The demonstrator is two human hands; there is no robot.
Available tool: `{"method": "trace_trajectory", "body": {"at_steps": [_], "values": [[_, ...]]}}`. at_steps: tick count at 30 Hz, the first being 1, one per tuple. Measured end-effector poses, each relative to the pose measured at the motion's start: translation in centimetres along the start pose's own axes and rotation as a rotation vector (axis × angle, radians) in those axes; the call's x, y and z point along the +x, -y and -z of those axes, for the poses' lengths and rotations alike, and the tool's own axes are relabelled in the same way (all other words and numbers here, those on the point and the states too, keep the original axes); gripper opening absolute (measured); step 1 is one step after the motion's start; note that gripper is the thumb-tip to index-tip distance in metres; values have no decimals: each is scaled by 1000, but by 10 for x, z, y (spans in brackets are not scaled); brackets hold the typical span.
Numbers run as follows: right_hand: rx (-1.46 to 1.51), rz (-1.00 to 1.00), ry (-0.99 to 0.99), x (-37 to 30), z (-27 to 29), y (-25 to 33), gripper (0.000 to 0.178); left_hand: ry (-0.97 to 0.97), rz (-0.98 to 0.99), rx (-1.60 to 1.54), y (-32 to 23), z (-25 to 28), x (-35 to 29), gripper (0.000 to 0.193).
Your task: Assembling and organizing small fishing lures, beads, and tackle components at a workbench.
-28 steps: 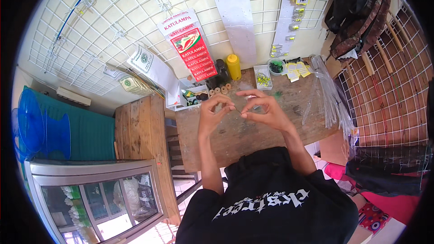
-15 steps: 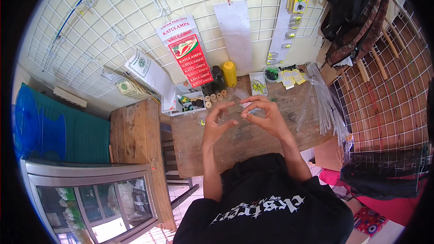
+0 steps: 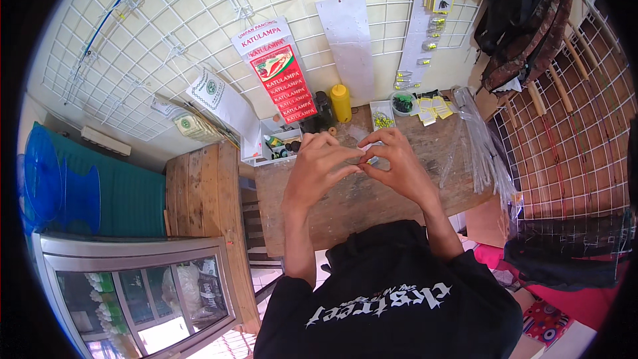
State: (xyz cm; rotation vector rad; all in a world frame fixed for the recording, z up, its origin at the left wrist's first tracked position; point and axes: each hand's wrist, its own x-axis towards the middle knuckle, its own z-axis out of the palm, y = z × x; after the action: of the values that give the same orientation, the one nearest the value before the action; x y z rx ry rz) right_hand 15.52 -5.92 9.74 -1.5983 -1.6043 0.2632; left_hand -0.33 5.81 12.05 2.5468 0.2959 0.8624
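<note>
My left hand (image 3: 321, 165) and my right hand (image 3: 400, 165) are raised over the wooden table (image 3: 312, 209), with their fingertips meeting. The thumb and fingers of my right hand are pinched together on something too small to make out. My left thumb and forefinger close in on the same spot from the other side; a thin dark sliver shows between them. Behind the hands, partly covered by them, are a small cork-coloured spool (image 3: 332, 131), dark bottles (image 3: 324, 112) and a yellow squeeze bottle (image 3: 340, 104).
On the table's far side are a white divided tray (image 3: 256, 156), a white box of yellow-green beads (image 3: 383, 120), a round tub (image 3: 403, 103) and yellow cards (image 3: 433, 110). Clear plastic tubes (image 3: 478, 143) lie at right. A wire grid (image 3: 199, 20) backs the table; a glass-fronted cabinet (image 3: 133, 246) stands left.
My left hand has moved right and its fingers have closed in to meet my right fingertips. Before, it was held apart with thumb and fingers spread. The view has shifted slightly.
</note>
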Motion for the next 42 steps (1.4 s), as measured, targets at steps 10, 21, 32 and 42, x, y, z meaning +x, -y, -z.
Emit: {"method": "trace_trajectory", "body": {"at_steps": [10,21,32,42], "values": [[18,4,-11,-2,1,-2,9,95,38,32,-2,-3,-2,28],[565,-229,172,-5,-5,-29,8,80,138,-141,4,-7,0,28],[1298,-428,359,5,-22,-56,19,95,186,-417,14,-14,-1,31],[1495,-376,511,7,-43,-71,15,147,227,-516,14,-9,-1,32]]}}
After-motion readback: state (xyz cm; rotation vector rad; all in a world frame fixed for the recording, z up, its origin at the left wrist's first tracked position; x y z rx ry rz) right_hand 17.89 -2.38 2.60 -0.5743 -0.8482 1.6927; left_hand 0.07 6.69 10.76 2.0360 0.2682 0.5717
